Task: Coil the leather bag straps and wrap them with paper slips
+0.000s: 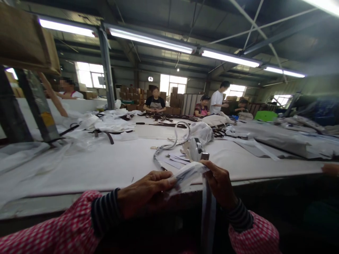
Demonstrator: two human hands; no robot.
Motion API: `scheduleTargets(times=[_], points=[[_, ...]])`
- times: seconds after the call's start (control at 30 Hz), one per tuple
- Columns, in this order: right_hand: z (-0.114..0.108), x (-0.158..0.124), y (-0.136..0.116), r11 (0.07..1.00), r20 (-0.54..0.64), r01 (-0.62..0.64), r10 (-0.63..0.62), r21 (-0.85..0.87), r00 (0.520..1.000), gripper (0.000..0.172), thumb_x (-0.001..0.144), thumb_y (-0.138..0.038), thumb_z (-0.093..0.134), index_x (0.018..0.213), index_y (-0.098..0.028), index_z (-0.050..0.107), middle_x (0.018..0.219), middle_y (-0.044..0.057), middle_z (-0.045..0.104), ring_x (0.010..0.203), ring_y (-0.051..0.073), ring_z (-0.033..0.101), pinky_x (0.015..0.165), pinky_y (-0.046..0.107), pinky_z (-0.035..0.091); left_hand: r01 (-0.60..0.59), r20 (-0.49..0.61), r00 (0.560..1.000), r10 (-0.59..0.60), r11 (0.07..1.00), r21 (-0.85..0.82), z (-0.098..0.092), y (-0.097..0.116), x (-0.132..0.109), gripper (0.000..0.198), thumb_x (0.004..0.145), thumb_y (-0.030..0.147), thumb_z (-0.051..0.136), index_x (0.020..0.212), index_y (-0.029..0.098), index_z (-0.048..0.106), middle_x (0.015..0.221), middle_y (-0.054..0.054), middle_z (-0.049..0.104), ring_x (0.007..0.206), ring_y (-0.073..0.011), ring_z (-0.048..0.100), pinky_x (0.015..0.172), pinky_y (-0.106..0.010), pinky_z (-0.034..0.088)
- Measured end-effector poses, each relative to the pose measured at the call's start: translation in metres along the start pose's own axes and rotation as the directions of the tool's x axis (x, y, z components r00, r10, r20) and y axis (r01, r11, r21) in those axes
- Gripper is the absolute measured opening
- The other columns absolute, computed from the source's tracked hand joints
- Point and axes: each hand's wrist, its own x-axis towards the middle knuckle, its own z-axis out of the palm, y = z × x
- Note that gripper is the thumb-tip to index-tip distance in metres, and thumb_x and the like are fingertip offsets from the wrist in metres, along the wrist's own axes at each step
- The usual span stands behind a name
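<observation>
A belt in a clear plastic sleeve stretches between my two hands just above the table's front edge. My left hand is closed on its left part, thumb on top. My right hand pinches its right end near a metal buckle. Below the right hand, a length of the wrapped strip hangs down past the edge. Beyond my hands lie several white paper slips, a tape dispenser and a curving plastic-wrapped strip.
The white-covered table carries crumpled plastic and dark belts farther back. At right lie grey sheets. A metal post stands at left. Several people work across the table; another hand shows at the right edge.
</observation>
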Motion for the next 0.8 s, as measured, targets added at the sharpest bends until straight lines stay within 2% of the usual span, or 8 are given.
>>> scheduleTargets(times=[0.2, 0.3, 0.33, 0.4, 0.5, 0.63, 0.73, 0.8], points=[[-0.004, 0.011, -0.012, 0.996, 0.044, 0.05, -0.053, 0.07, 0.998, 0.027, 0.094, -0.017, 0.047, 0.111, -0.019, 0.067, 0.1, 0.006, 0.071, 0.094, 0.02, 0.068, 0.083, 0.027, 0.05, 0.056, 0.004, 0.998, -0.056, 0.998, 0.033, -0.011, -0.015, -0.002, 0.036, 0.082, 0.051, 0.071, 0.082, 0.017, 0.06, 0.06, 0.005, 0.051, 0.046, -0.0069, 0.04, 0.043, -0.018, 0.027], [-0.007, 0.016, -0.021, 0.96, 0.199, -0.121, 0.071, 0.252, 0.978, 0.021, 0.096, -0.026, 0.05, 0.099, -0.019, 0.07, 0.09, 0.005, 0.069, 0.088, 0.019, 0.066, 0.078, 0.027, 0.049, 0.041, -0.015, 0.999, -0.04, 0.995, 0.092, -0.016, -0.008, -0.007, 0.041, 0.079, 0.057, 0.07, 0.082, 0.018, 0.058, 0.064, 0.004, 0.052, 0.05, -0.0082, 0.041, 0.047, -0.02, 0.031], [-0.009, 0.016, -0.024, 0.919, 0.31, -0.231, 0.129, 0.318, 0.942, 0.023, 0.096, -0.03, 0.051, 0.093, -0.017, 0.07, 0.083, 0.004, 0.068, 0.08, 0.018, 0.064, 0.072, 0.026, 0.049, 0.027, -0.045, 0.999, -0.02, 0.989, 0.148, -0.019, -0.003, -0.01, 0.043, 0.079, 0.059, 0.07, 0.079, 0.018, 0.056, 0.063, 0.005, 0.049, 0.051, -0.0081, 0.039, 0.048, -0.02, 0.03], [-0.012, 0.016, -0.03, 0.801, 0.559, -0.465, 0.203, 0.377, 0.804, 0.031, 0.097, -0.04, 0.052, 0.091, -0.015, 0.069, 0.066, 0.0, 0.061, 0.058, 0.013, 0.056, 0.055, 0.022, 0.043, -0.011, -0.099, 0.994, 0.045, 0.945, 0.328, -0.023, 0.008, -0.018, 0.047, 0.081, 0.062, 0.066, 0.074, 0.018, 0.053, 0.062, 0.006, 0.043, 0.054, -0.0087, 0.035, 0.051, -0.021, 0.028], [-0.018, 0.013, -0.037, 0.703, 0.77, -0.631, 0.187, 0.328, 0.609, 0.041, 0.096, -0.051, 0.053, 0.11, -0.015, 0.066, 0.052, -0.007, 0.048, 0.043, 0.008, 0.037, 0.044, 0.02, 0.028, -0.038, -0.105, 0.984, 0.146, 0.741, 0.67, -0.027, 0.013, -0.034, 0.045, 0.083, 0.064, 0.061, 0.085, 0.019, 0.06, 0.069, 0.003, 0.052, 0.064, -0.0133, 0.045, 0.057, -0.023, 0.032], [-0.029, 0.009, -0.046, 0.722, 0.858, -0.638, 0.121, 0.269, 0.499, 0.04, 0.093, -0.053, 0.058, 0.086, -0.015, 0.067, 0.053, -0.007, 0.04, 0.047, 0.007, 0.034, 0.045, 0.02, 0.022, -0.02, -0.11, 0.968, 0.227, 0.504, 0.863, -0.025, -0.007, -0.056, 0.04, 0.084, 0.059, 0.064, 0.106, 0.025, 0.067, 0.088, -0.002, 0.065, 0.085, -0.022, 0.055, 0.077, -0.028, 0.039], [-0.038, 0.01, -0.051, 0.728, 0.885, -0.647, 0.122, 0.228, 0.449, 0.035, 0.091, -0.048, 0.063, 0.081, -0.014, 0.067, 0.054, -0.007, 0.041, 0.049, 0.006, 0.034, 0.045, 0.02, 0.021, -0.1, -0.052, 0.969, 0.242, 0.578, 0.81, -0.023, -0.027, -0.067, 0.033, 0.093, 0.054, 0.051, 0.096, 0.026, 0.069, 0.096, -0.002, 0.066, 0.091, -0.0211, 0.055, 0.086, -0.027, 0.039], [-0.043, 0.011, -0.054, 0.735, 0.875, -0.646, 0.156, 0.207, 0.458, 0.027, 0.083, -0.042, 0.074, 0.088, -0.016, 0.071, 0.06, -0.006, 0.048, 0.054, 0.007, 0.039, 0.048, 0.019, 0.027, -0.1, -0.063, 0.975, 0.212, 0.678, 0.728, -0.022, -0.038, -0.07, 0.035, 0.093, 0.056, 0.052, 0.092, 0.025, 0.067, 0.094, -0.001, 0.065, 0.088, -0.0186, 0.054, 0.081, -0.024, 0.042]])
